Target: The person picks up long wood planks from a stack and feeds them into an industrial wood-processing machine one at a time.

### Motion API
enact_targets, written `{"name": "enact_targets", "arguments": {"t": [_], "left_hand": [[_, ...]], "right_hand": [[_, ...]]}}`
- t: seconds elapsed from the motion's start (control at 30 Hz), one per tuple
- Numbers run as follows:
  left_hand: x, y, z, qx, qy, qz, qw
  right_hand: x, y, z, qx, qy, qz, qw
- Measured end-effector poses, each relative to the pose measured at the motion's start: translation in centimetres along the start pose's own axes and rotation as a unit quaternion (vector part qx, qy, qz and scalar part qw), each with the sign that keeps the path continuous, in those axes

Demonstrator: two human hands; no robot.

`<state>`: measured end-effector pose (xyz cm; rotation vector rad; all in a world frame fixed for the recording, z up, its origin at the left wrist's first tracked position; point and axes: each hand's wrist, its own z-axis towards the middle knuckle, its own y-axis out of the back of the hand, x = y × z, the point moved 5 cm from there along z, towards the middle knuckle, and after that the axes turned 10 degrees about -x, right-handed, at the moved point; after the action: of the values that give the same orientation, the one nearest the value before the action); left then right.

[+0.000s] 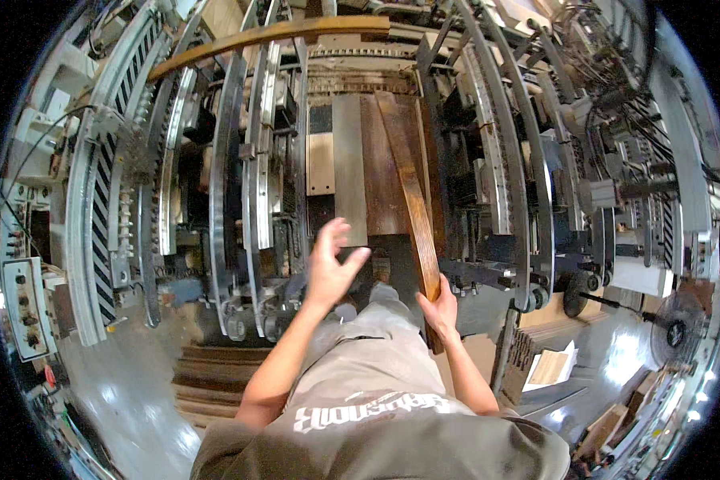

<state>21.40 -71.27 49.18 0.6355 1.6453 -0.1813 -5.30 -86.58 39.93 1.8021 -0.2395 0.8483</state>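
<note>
A long, narrow brown wooden strip (414, 200) slants away from me, its near end beside my right hip. My right hand (438, 308) is closed round it near that end, thumb on top. My left hand (334, 266) hangs in the air left of the strip, fingers and thumb apart, holding nothing; its fingertips are slightly blurred. Beyond the hands, a wide dark brown board (382, 168) and a grey board (350, 160) lie lengthwise in the middle of the machine. The strip's far part passes over the brown board.
Metal rails of a large machine (240, 160) run away on both sides. Another wooden strip (296, 30) lies across them at the far side. Stacked brown boards (212, 380) are at lower left. A fan (676, 330) stands at right, and a control box (26, 308) is at far left.
</note>
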Motion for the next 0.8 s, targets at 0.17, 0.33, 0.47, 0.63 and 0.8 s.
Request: {"name": "enact_targets", "arguments": {"t": [0.17,0.33,0.47,0.63,0.8], "left_hand": [[1.6,6.5,-0.1,-0.145,0.017,0.024,0.989],[7.3,0.2,-0.2,-0.045,0.136,-0.080,0.987],[8.4,-5.7,0.9,0.004,0.217,-0.119,0.969],[6.1,-8.3,4.0,-0.036,0.261,-0.149,0.953],[1.9,-8.8,7.7,-0.203,0.149,-0.122,0.960]], "right_hand": [[-1.5,-2.9,6.2,0.038,-0.044,0.023,0.998],[-0.4,-2.4,7.2,0.050,-0.006,0.003,0.999],[0.8,-1.7,5.6,0.082,0.008,-0.006,0.997],[0.2,0.5,2.2,0.054,0.131,-0.051,0.989],[-4.3,0.8,-0.6,-0.023,0.237,-0.064,0.969]]}}
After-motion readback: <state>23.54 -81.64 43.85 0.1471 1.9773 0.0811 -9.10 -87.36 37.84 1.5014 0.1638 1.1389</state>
